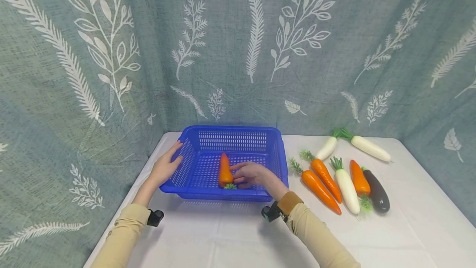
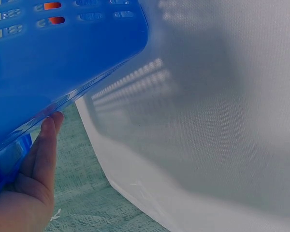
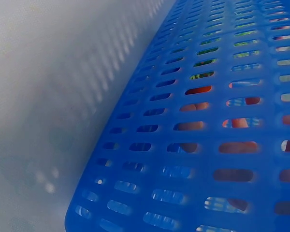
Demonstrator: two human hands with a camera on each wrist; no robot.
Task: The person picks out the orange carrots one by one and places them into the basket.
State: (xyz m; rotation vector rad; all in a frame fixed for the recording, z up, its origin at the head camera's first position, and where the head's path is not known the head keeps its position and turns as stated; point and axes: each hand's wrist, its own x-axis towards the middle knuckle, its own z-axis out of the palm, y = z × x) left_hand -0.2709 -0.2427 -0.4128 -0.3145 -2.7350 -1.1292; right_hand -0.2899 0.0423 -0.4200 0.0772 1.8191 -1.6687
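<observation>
A short orange carrot (image 1: 224, 172) with a green tuft lies on the floor of a blue plastic basket (image 1: 232, 129). My right hand (image 1: 251, 174) is inside the basket, its fingertips at the carrot's right side, fingers loosely bent and not wrapped round it. Through the slots of the basket wall (image 3: 150, 137) in the right wrist view, only bits of fingers and carrot show. At the basket's left side is my left hand (image 1: 166, 166), fingers extended at the rim. The left wrist view shows those fingers (image 2: 44, 157) straight against the rim's edge.
Right of the basket, on the white-covered table (image 1: 223, 235), lie two long carrots (image 1: 320, 190), another short carrot (image 1: 359, 178), an eggplant (image 1: 377, 190), and several white radishes (image 1: 347, 189). A green leaf-patterned curtain (image 1: 230, 53) hangs behind and along the sides.
</observation>
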